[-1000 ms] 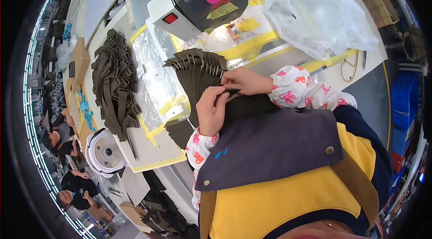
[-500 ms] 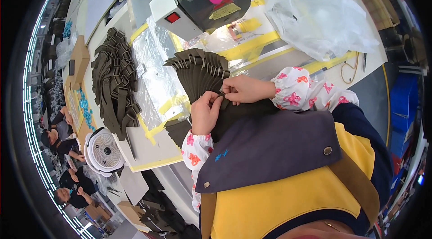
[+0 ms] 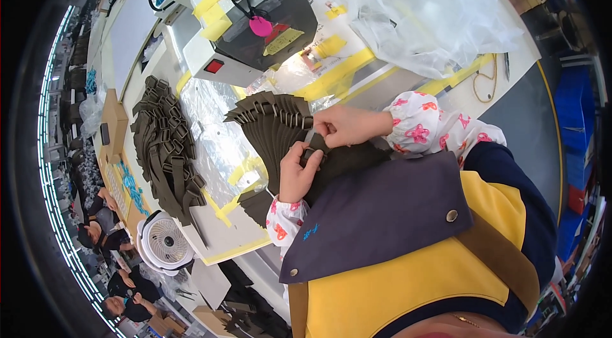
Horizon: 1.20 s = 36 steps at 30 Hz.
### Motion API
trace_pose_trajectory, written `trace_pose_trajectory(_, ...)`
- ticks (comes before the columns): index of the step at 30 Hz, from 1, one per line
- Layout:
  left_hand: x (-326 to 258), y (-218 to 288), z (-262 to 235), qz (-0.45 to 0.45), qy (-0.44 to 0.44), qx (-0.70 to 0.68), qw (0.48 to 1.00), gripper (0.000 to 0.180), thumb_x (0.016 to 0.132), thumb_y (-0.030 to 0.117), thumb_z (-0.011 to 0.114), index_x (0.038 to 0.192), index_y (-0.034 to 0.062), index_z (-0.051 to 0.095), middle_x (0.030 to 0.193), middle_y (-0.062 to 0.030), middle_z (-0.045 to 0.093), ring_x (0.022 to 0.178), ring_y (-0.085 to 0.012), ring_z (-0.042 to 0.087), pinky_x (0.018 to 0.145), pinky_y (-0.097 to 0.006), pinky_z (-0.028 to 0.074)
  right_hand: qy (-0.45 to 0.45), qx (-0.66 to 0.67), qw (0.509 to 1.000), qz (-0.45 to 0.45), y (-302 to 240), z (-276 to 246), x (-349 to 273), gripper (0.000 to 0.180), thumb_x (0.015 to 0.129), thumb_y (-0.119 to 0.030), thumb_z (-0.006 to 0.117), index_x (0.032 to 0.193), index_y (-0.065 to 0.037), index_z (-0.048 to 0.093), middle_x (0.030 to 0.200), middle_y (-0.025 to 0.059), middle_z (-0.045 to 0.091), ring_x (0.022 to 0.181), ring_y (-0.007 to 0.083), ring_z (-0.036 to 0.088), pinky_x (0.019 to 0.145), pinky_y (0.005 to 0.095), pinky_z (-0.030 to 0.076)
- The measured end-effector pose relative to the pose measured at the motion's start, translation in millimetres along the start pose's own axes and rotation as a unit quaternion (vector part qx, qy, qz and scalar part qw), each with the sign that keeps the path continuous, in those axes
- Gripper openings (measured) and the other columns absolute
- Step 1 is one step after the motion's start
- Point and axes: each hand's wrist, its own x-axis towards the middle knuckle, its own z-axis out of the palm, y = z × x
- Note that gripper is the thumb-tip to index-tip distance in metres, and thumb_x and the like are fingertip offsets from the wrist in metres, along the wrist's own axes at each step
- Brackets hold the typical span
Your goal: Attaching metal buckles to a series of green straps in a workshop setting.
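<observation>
In front of me a fan of olive-green webbing straps (image 3: 261, 140) lies on the table, a row of metal buckles across its far part. My left hand (image 3: 297, 173) is closed, thumb and fingers pinching a dark webbing strap (image 3: 315, 142) at the fan's right side. Just above and to the right, my right hand (image 3: 352, 125) is closed on the same strap, its fingertips bent around the upper part. The exact spot between the fingertips is partly hidden. More dark strap fabric (image 3: 347, 161) spreads beneath my hands toward my apron (image 3: 382, 210).
A heap of buckled straps (image 3: 162, 140) lies to the left, near scissors (image 3: 199, 228). Beyond my hands stands a white and grey machine (image 3: 255, 26). A clear plastic bag (image 3: 433, 16) covers the table's far right. A white fan (image 3: 167, 242) stands at the left edge.
My view has shifted, so the machine and table sit further left. My hands have drawn slightly apart, the right one higher, and a length of strap now shows between them.
</observation>
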Motion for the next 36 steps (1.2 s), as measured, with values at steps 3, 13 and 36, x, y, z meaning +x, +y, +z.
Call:
trace_pose_trajectory(3, 14, -2, 4, -0.011, 0.031, 0.033, 0.999, 0.017, 0.081, 0.013, 0.06, 0.091, -0.0007, 0.059, 0.068, -0.0063, 0.057, 0.062, -0.0102, 0.057, 0.054, -0.023, 0.043, 0.087, 0.035, 0.995, 0.013, -18, -31, -22, 0.009, 0.075, -0.004, 0.055, 0.079, -0.001, 0.047, 0.066, 0.0031, 0.054, 0.054, 0.0077, 0.052, 0.045, 0.0225, 0.041)
trace_pose_trajectory(13, 33, -24, -8, 0.112, 0.332, 0.31, 0.884, 0.016, 0.076, 0.009, 0.062, 0.089, -0.0008, 0.06, 0.078, -0.0173, 0.061, 0.066, -0.0305, 0.06, 0.06, -0.035, 0.048, 0.483, -0.232, 0.844, -0.023, 70, -168, -44, 0.011, 0.078, -0.01, 0.06, 0.081, 0.0, 0.055, 0.069, 0.0073, 0.057, 0.058, 0.0165, 0.053, 0.056, 0.0271, 0.044)
trace_pose_trajectory(36, 32, 0, 20, 0.044, -0.039, 0.206, 0.977, 0.02, 0.082, 0.022, 0.056, 0.088, 0.0034, 0.062, 0.075, -0.0147, 0.061, 0.069, -0.0308, 0.058, 0.063, -0.035, 0.045, 0.442, -0.405, 0.796, 0.086, 94, -204, -31, 0.027, 0.069, -0.022, 0.064, 0.081, 0.001, 0.055, 0.082, 0.0161, 0.059, 0.078, 0.0298, 0.057, 0.068, 0.0365, 0.045)
